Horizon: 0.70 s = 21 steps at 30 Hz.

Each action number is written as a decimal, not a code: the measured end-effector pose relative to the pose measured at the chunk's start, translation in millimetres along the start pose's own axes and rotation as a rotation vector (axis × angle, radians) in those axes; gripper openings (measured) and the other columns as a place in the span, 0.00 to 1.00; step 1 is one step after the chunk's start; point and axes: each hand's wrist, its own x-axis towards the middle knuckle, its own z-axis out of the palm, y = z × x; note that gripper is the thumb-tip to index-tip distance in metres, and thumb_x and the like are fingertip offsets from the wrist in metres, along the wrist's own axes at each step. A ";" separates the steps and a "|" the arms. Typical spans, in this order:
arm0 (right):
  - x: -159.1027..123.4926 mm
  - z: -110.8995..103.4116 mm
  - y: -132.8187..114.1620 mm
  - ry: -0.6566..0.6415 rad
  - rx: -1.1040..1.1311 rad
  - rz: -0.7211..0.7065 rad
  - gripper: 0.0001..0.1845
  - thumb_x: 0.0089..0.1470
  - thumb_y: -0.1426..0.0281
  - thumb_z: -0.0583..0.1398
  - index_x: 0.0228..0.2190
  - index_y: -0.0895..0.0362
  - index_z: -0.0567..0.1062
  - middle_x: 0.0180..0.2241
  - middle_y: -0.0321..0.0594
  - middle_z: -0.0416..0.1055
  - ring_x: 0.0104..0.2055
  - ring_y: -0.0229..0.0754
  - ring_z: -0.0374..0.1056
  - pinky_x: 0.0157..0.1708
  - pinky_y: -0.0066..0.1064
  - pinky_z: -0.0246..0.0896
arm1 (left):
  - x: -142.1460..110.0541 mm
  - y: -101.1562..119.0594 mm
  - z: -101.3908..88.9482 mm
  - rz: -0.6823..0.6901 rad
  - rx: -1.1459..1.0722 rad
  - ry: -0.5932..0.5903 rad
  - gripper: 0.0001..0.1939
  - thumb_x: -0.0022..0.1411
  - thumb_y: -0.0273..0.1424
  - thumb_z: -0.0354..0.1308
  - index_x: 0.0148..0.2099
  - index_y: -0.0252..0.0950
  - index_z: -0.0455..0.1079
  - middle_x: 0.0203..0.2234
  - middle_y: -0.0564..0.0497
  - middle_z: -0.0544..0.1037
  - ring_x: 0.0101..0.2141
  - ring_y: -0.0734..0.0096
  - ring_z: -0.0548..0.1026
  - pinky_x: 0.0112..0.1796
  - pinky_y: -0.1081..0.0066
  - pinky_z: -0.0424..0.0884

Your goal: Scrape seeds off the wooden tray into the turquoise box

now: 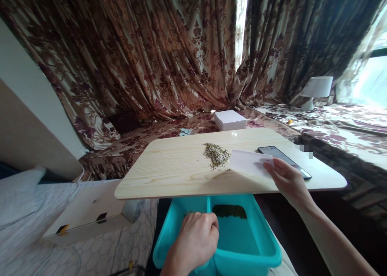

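Fingers of the right hand pinch a white card just right of the granule pile on the table; left hand curls over the teal bin, contents indeterminable. Jolting the card could scatter granules past the near edge.

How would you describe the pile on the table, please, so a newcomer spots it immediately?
Find the pale table beyond the turquoise bin. Near the tabletop's middle, left of the card in the right hand, lies the pile. Unlike the flat card and phone, it is loose, mottled bits.
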 end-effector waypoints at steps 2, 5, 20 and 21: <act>0.1 -0.3 1.0 -0.008 0.006 0.006 0.22 0.37 0.50 0.67 0.28 0.55 0.76 0.31 0.44 0.80 0.34 0.50 0.76 0.38 0.40 0.72 | 0.5 1.2 -0.1 0.007 0.002 -0.004 0.15 0.59 0.29 0.43 0.35 0.44 0.72 0.35 0.53 0.79 0.40 0.62 0.73 0.42 0.66 0.62; -0.1 0.6 1.0 -0.036 0.025 0.010 0.23 0.37 0.49 0.67 0.28 0.55 0.76 0.31 0.44 0.80 0.35 0.50 0.76 0.37 0.39 0.72 | 0.2 1.6 -1.0 0.004 0.012 -0.006 0.15 0.60 0.29 0.42 0.36 0.44 0.72 0.35 0.53 0.79 0.40 0.62 0.73 0.42 0.66 0.62; 0.6 4.4 -4.2 -0.056 0.078 0.011 0.25 0.37 0.48 0.67 0.29 0.55 0.78 0.29 0.42 0.79 0.32 0.46 0.74 0.33 0.33 0.70 | 1.0 0.5 1.0 -0.005 0.029 -0.004 0.15 0.59 0.29 0.43 0.36 0.44 0.72 0.35 0.53 0.79 0.40 0.62 0.73 0.41 0.66 0.62; 1.2 5.5 -4.1 -0.053 0.082 0.016 0.25 0.36 0.48 0.67 0.29 0.55 0.77 0.29 0.42 0.79 0.32 0.45 0.74 0.33 0.33 0.70 | 0.8 0.5 1.1 -0.006 0.026 -0.003 0.15 0.59 0.29 0.43 0.36 0.44 0.72 0.36 0.53 0.79 0.40 0.62 0.73 0.41 0.66 0.62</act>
